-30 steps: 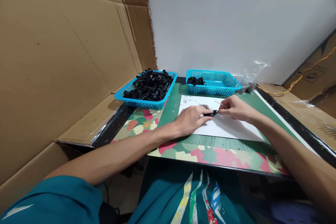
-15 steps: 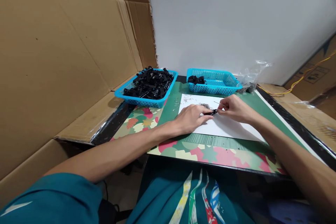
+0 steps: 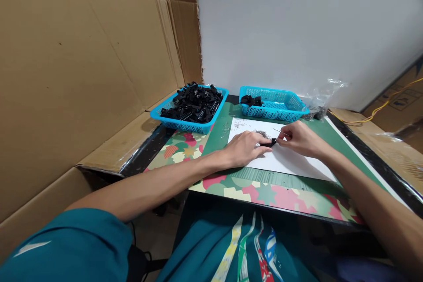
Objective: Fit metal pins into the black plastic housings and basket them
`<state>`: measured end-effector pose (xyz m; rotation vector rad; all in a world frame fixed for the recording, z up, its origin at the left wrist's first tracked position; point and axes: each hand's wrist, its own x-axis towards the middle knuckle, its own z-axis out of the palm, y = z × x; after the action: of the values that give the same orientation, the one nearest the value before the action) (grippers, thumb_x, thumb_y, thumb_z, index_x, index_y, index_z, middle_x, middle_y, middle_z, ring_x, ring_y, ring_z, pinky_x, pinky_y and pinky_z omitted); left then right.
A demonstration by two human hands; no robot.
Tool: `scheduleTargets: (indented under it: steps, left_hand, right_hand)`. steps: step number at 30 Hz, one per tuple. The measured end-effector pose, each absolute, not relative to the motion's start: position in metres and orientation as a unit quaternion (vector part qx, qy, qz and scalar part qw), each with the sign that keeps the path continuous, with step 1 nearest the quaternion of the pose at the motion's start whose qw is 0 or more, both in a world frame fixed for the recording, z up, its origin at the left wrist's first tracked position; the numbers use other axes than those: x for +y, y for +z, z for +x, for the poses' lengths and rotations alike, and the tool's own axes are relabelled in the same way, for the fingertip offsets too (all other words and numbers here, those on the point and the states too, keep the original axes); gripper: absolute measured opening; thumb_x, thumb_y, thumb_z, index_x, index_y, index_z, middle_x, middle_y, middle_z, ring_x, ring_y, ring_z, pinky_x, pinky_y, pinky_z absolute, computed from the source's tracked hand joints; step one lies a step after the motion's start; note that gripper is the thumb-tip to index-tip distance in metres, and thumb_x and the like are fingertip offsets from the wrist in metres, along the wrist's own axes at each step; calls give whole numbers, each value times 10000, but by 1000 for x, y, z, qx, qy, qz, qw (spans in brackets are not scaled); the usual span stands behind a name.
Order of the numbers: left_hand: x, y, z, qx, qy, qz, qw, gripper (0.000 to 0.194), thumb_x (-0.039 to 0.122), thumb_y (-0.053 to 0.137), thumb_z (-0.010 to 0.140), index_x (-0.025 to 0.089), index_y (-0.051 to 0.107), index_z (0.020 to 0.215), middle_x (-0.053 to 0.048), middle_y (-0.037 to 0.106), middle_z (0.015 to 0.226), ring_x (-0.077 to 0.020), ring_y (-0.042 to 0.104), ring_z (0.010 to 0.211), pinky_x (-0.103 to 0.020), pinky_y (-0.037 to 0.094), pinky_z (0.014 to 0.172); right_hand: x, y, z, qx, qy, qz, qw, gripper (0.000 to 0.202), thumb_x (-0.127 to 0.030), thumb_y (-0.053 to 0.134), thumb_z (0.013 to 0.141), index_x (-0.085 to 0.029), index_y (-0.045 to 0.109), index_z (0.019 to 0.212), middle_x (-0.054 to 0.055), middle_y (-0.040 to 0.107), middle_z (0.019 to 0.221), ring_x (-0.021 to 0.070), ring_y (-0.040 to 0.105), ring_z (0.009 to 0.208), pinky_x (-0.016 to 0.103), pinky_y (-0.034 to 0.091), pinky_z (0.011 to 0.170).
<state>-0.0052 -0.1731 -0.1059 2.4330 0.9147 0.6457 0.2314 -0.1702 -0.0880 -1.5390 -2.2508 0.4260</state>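
Note:
My left hand (image 3: pixel 246 147) rests on a white sheet (image 3: pixel 291 165), its thumb and fingers closed on a small black plastic part (image 3: pixel 272 142). At the right end of that part, the fingertips of my right hand (image 3: pixel 295 137) are pinched together. A thin metal rod (image 3: pixel 279 131), like a needle or tweezers, sticks out to the left from the right hand's fingers. Whatever else the right fingertips hold is too small to make out. Just behind the black part lies a pile of tiny metal pieces (image 3: pixel 263 134), partly hidden by the left hand.
A blue basket (image 3: pixel 183 126) heaped with black parts (image 3: pixel 194 103) stands at the back left. Another blue basket (image 3: pixel 284 115) holds several black pieces (image 3: pixel 251 100). Beside it lies a clear plastic bag (image 3: pixel 322 99). Cardboard (image 3: pixel 99 53) walls the left side.
The whole view has shifted slightly, so things appear a little farther right. Both hands keep the same hold at the black part, with hardly any change in their pose.

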Motion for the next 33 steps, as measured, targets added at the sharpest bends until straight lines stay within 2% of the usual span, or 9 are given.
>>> scheduleTargets:
  steps: [11,18,21,23,27,30,33]
  left_hand:
    - [-172,-107,-5,324,247,881,242,352,376,695,981,191,783,1268,-131,803,1166,-287,742,1056,-421,559,901]
    - [-172,-106,-6,344,236,874,250,372,387,687,987,178,773,1283,-142,796,1199,-291,741,1107,-414,550,933]
    - [-173,-104,-7,352,228,871,254,372,397,678,991,192,774,1286,-123,792,1224,-276,748,1082,-383,551,906]
    - [-174,-102,-7,355,226,870,255,372,405,675,990,204,775,1286,-112,791,1235,-269,748,1068,-374,550,893]
    - [-175,-99,-8,355,231,869,256,367,388,677,984,198,778,1282,-112,804,1189,-274,750,1053,-380,552,888]
    - [-175,-100,-8,351,239,869,254,361,391,680,982,194,787,1264,-112,804,1185,-284,753,1062,-386,557,895]
    - [-175,-101,-8,347,238,872,250,355,383,678,986,194,785,1267,-106,792,1233,-290,748,1099,-386,559,909]
  right_hand:
    - [-171,-87,232,-805,144,-544,185,185,-243,655,792,-182,671,618,-28,407,545,126,320,553,335,221,551]
    - [-171,-93,225,-800,148,-542,210,237,-197,636,759,-198,544,540,-22,422,544,133,358,566,333,245,555]
    - [-170,-92,225,-797,163,-541,213,244,-199,633,771,-192,557,539,-25,407,535,129,347,558,332,236,550]
    - [-168,-91,228,-796,189,-536,208,257,-251,652,809,-186,608,564,-30,396,527,127,334,546,330,225,542]
    - [-167,-87,236,-772,248,-545,213,398,-466,665,899,-175,678,629,-39,364,514,118,321,491,321,210,511]
    - [-168,-85,238,-736,272,-560,266,499,-567,555,976,-141,765,822,-36,390,533,130,383,459,317,287,496]
    - [-168,-84,238,-728,299,-511,345,584,-569,397,1044,-134,778,965,25,537,662,174,555,582,336,457,606]
